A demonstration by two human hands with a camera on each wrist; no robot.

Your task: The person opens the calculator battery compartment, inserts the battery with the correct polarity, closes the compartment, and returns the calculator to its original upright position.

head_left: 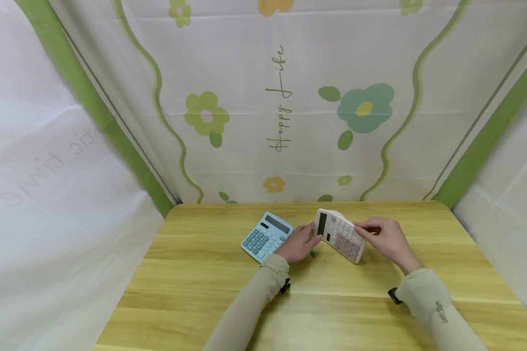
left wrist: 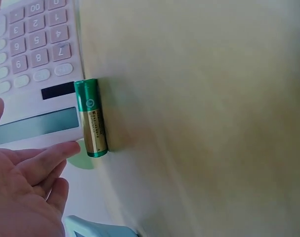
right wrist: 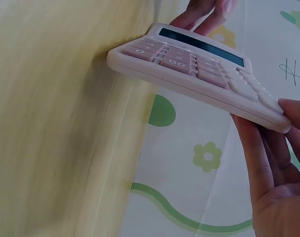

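A pale pink calculator (head_left: 340,236) is tilted up from the table, its keys facing me and its lower edge close to the wood. My right hand (head_left: 388,241) pinches its right edge, thumb over the key side and fingers behind, as the right wrist view shows. At the display end, my left hand (head_left: 296,243) holds the other side between thumb and fingers. A green and gold battery (left wrist: 93,118) lies beside the calculator's display end, mostly hidden in the head view. The light blue calculator (head_left: 263,236) lies face up, partly covered by my left hand.
The wooden table (head_left: 193,292) runs back to a white curtain (head_left: 246,161) with printed flowers and lettering. White fabric walls (head_left: 70,195) with green bands enclose the sides. Dark straps (head_left: 285,286) sit at both sleeves.
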